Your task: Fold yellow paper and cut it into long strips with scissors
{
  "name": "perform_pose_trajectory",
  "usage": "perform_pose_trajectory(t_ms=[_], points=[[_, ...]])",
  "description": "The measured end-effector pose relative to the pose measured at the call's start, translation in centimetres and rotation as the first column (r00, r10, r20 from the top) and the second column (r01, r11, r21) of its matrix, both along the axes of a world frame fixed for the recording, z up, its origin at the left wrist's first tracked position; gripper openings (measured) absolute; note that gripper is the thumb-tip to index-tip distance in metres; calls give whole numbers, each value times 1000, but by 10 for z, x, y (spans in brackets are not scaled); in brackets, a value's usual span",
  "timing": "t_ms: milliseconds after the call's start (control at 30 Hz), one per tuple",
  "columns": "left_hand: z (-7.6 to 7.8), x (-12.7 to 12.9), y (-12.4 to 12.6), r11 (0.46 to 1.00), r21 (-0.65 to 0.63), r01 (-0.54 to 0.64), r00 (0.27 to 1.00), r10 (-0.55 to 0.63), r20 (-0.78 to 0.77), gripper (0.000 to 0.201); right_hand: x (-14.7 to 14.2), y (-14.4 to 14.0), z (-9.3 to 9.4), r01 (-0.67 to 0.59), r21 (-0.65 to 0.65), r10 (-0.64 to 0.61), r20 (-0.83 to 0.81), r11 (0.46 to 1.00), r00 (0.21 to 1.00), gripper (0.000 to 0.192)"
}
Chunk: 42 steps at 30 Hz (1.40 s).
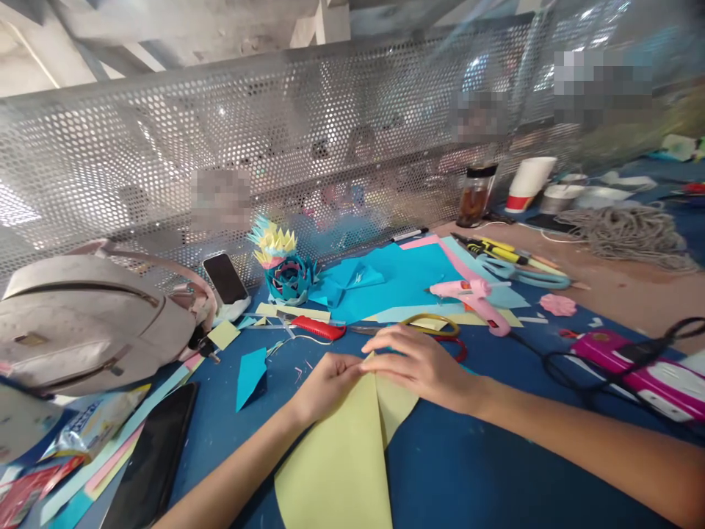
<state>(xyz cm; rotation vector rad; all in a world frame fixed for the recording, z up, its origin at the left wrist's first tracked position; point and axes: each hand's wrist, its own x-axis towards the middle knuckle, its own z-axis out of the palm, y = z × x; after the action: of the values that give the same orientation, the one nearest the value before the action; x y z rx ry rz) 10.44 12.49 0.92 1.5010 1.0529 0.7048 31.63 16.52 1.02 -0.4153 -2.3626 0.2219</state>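
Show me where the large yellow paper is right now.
In the head view, the large yellow paper is at the bottom centre, over the blue tabletop, with the left hand and right hand meeting at its upper tip.

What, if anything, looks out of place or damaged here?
The pink glue gun stands out: it lies on its side on the paper sheets, with no stand under it. The grey cord is a loose, tangled heap. The yellow paper shows no visible tear.

Left hand (330, 383) and right hand (424, 366) pinching yellow paper (341, 463), pink glue gun (469, 292) beyond
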Motion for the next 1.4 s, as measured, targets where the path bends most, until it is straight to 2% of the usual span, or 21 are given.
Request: perform_pose_trajectory(t_ms=[67, 133, 200, 300, 433, 567, 700, 767, 833, 867, 933, 967, 1000, 1100, 1200, 1300, 1367, 1400], points=[[-3, -1, 0, 1000, -10, -6, 1000, 7, 28, 60, 1, -3, 4, -83, 212, 69, 74, 974, 995, 22], [-4, -1, 0, 999, -40, -12, 998, 14, 59, 60, 2, -9, 11, -202, 312, 160, 152, 928, 975, 26], [-4, -1, -1, 997, -83, -6, 996, 14, 90, 59, 2, -16, 18, -300, 306, 239, 221, 904, 946, 30], [-3, -1, -2, 991, -134, 21, 992, -4, 129, 58, 0, -25, 25, -343, 202, 284, 269, 918, 920, 33], [-5, 2, -3, 994, -105, 24, 987, -8, 158, 54, -5, -31, 26, -389, 227, 308, 322, 893, 895, 34], [-2, 7, -5, 998, -42, 36, 988, -29, 152, 52, -8, -30, 17, -346, 222, 292, 242, 911, 925, 34], [20, -2, -4, 998, 43, 36, 990, -42, 135, 55, -5, -25, 10, -281, 230, 251, 150, 932, 956, 33], [34, -17, -5, 995, 93, 31, 989, -44, 141, 59, -2, -23, 11, -207, 152, 197, 77, 967, 977, 33], [45, -39, -12, 993, 116, 27, 984, -46, 172, 51, -1, -22, 16, -97, -26, 97, 12, 995, 995, 34], [48, -51, -18, 991, 124, 40, 982, -62, 178, 47, 0, -23, 19, -41, -142, 41, 0, 989, 999, 34], [51, -74, -37, 989, 130, 75, 977, -99, 191, 43, -1, -24, 26, 47, -367, -44, 16, 929, 999, 34], [50, -84, -50, 986, 121, 113, 974, -134, 185, 47, -1, -25, 29, 73, -459, -67, 30, 886, 997, 34], [48, -92, -63, 982, 111, 152, 972, -169, 163, 54, -2, -26, 30, 89, -535, -76, 45, 840, 996, 34], [37, -102, -101, 982, 98, 163, 986, -164, 2, 66, -7, -29, 29, 93, -694, -43, 89, 714, 995, 38], [21, -92, -121, 994, 98, -43, 999, 44, -7, 75, -15, -32, 26, 45, -781, 48, 96, 622, 994, 39], [3, -80, -123, 943, 60, -328, 944, 329, -12, 56, -22, -36, 25, -2, -830, 123, 80, 558, 989, 36], [-8, -78, -121, 899, 91, -428, 896, 435, -90, 41, -24, -38, 24, -16, -835, 144, 76, 551, 987, 31], [-11, -79, -120, 885, 126, -449, 875, 464, -136, 37, -23, -39, 23, -9, -819, 140, 88, 573, 986, 27]])
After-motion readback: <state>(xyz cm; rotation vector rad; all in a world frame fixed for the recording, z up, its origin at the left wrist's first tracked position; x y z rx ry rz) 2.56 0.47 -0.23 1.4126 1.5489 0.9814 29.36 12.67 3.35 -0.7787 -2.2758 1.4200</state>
